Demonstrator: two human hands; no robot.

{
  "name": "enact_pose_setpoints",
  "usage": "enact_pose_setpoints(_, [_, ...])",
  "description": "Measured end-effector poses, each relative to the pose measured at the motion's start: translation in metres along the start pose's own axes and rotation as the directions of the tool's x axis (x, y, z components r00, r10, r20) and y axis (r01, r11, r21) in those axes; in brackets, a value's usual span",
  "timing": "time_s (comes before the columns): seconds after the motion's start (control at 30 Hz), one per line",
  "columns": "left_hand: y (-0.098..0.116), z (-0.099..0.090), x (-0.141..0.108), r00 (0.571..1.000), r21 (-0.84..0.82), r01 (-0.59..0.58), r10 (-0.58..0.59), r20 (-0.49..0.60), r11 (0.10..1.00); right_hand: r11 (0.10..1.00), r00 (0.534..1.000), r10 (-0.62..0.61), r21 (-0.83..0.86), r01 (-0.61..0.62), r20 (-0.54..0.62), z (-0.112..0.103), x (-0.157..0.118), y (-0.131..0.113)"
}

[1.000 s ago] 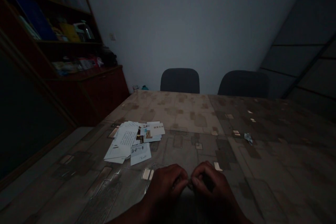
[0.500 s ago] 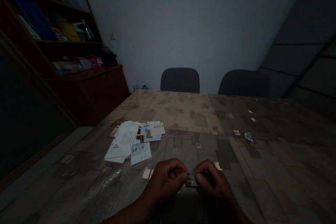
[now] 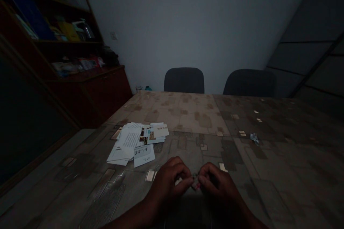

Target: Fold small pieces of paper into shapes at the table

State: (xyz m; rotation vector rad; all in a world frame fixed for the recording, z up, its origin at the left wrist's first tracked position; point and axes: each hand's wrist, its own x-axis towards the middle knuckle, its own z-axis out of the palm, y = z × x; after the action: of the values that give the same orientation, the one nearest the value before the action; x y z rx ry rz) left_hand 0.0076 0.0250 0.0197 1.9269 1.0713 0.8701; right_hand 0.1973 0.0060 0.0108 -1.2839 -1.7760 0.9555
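Note:
Near the front edge of the table, my left hand (image 3: 172, 178) and my right hand (image 3: 219, 183) face each other, thumbs and fingertips pinched. Between them is a small flat piece (image 3: 196, 185) with a red patch and a greyish edge, too dark and small to name. Both hands grip it from opposite sides, and the fingertips cover part of it. Ahead and to the left of my left hand lies a loose pile of printed cards and papers (image 3: 130, 139). One card (image 3: 144, 155) with dark handwriting-like script sits at the pile's near side.
A patterned cloth covers the table (image 3: 188, 114). A crumpled silvery scrap (image 3: 254, 138) lies on the right. Two grey chairs (image 3: 184, 80) stand behind the far edge, against a pale wall. On the left is a wooden cabinet (image 3: 107, 87) with loaded shelves. The room is dim.
The small piece between my fingers has turned, and a red patch on it now shows. My fingers have shifted slightly around it. The papers have stayed in place.

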Motion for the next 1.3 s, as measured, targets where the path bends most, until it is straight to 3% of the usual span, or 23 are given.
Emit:
enact_pose_setpoints(0.1, [-0.005,0.002,-0.001,0.999,-0.035,0.022,-0.021,0.039,0.999,0.997,0.998,0.070,0.039,-0.070,0.007,-0.004,0.003,-0.002])
enact_pose_setpoints(0.23, [-0.007,0.006,-0.003,0.989,-0.077,0.138,-0.134,0.061,0.987,0.992,0.996,0.081,0.093,-0.084,0.042,-0.008,0.006,0.002])
enact_pose_setpoints(0.37, [-0.005,0.007,-0.004,0.968,0.036,0.223,-0.225,0.108,0.974,0.986,0.986,0.103,0.119,-0.118,0.128,-0.010,0.008,0.010])
enact_pose_setpoints(0.5, [-0.004,0.002,-0.003,0.963,0.099,0.169,-0.185,0.194,0.981,0.995,0.987,0.098,-0.017,-0.097,0.125,-0.013,0.012,0.010])
enact_pose_setpoints(0.57, [-0.003,-0.003,-0.003,0.971,0.123,0.138,-0.159,0.176,0.983,0.995,0.990,0.075,-0.074,-0.067,0.117,-0.015,0.014,0.009])
enact_pose_setpoints(0.67, [-0.002,-0.009,-0.003,0.989,0.243,-0.066,0.032,0.142,0.968,0.988,0.994,0.032,-0.151,-0.017,0.102,-0.016,0.016,0.011])
enact_pose_setpoints(0.77, [-0.007,-0.009,-0.003,0.951,0.328,-0.286,0.225,0.213,0.900,0.955,0.994,-0.038,-0.289,0.066,0.101,-0.014,0.016,0.018])
enact_pose_setpoints(0.93, [-0.022,0.000,-0.010,0.970,0.387,-0.178,0.096,0.222,0.905,0.888,0.987,-0.100,-0.437,0.146,0.127,-0.012,0.014,0.022])
enact_pose_setpoints(1.1, [-0.022,0.002,-0.017,0.973,0.450,-0.039,-0.069,0.222,0.892,0.838,0.980,-0.035,-0.529,0.136,0.197,-0.011,0.016,0.006])
enact_pose_setpoints(1.3, [-0.024,0.006,-0.022,0.970,0.466,-0.136,0.022,0.243,0.874,0.804,0.986,0.074,-0.593,0.030,0.150,-0.005,0.019,-0.005])
